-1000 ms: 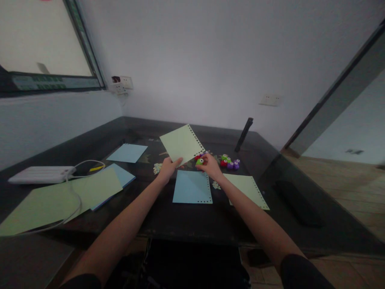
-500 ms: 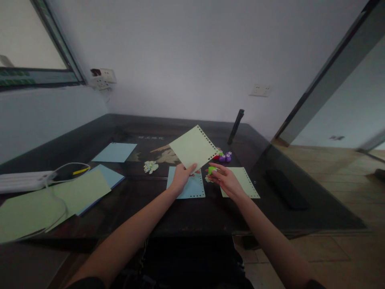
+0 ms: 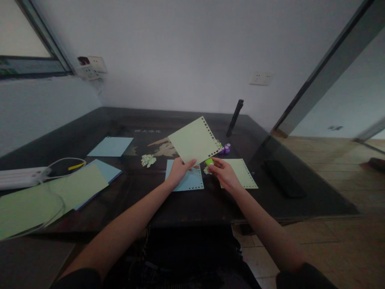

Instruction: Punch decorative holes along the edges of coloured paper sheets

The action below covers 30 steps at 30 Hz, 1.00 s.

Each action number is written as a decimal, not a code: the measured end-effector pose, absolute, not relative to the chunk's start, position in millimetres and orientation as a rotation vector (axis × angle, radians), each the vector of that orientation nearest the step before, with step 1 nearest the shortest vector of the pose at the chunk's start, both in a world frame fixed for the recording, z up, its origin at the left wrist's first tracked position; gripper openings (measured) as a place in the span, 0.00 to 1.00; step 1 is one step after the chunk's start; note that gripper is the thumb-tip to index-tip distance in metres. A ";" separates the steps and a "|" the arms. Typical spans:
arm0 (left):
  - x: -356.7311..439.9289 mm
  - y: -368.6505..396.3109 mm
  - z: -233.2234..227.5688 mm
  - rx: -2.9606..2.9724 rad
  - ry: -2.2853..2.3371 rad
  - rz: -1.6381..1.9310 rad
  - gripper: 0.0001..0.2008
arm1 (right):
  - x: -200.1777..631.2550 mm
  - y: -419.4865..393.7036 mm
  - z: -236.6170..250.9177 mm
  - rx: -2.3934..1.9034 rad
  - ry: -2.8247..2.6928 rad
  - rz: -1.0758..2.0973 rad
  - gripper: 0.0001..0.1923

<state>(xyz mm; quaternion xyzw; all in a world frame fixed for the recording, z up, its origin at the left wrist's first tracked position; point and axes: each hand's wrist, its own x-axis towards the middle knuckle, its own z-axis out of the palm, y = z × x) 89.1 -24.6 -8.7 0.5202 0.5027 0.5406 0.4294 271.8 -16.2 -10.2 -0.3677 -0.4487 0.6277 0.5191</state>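
My left hand [image 3: 178, 171] is closed on the near corner of a pale green sheet of paper [image 3: 194, 141], held tilted above the table. Small punched holes run along two of its edges. In the fingers of my right hand [image 3: 225, 172] is a small bright green paper punch [image 3: 209, 161], close to the sheet's lower right edge. Under my left hand lies a light blue sheet [image 3: 189, 184] with holes along its edges. Another punched pale green sheet [image 3: 246, 176] lies partly beneath my right hand. Little paper cut-outs [image 3: 207, 170] are scattered between these two sheets.
Left of centre sits a pile of paper cut-outs [image 3: 148, 160]. Purple punches [image 3: 226, 149] stand behind the held sheet. A blue sheet [image 3: 111, 147], stacked papers [image 3: 86, 185], a white power strip [image 3: 22, 179] with cable, a black phone-like slab [image 3: 284, 178] and a black upright stick [image 3: 235, 117] surround them.
My right hand has brought the green punch a little left, nearer the held sheet's edge, with fingers closed more firmly around it. The camera view has shifted slightly.
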 end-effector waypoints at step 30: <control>90.9 -27.4 -9.3 1.368 1.271 1.286 0.13 | 271.5 -20.8 -5.7 -0.929 -1.089 1.504 0.20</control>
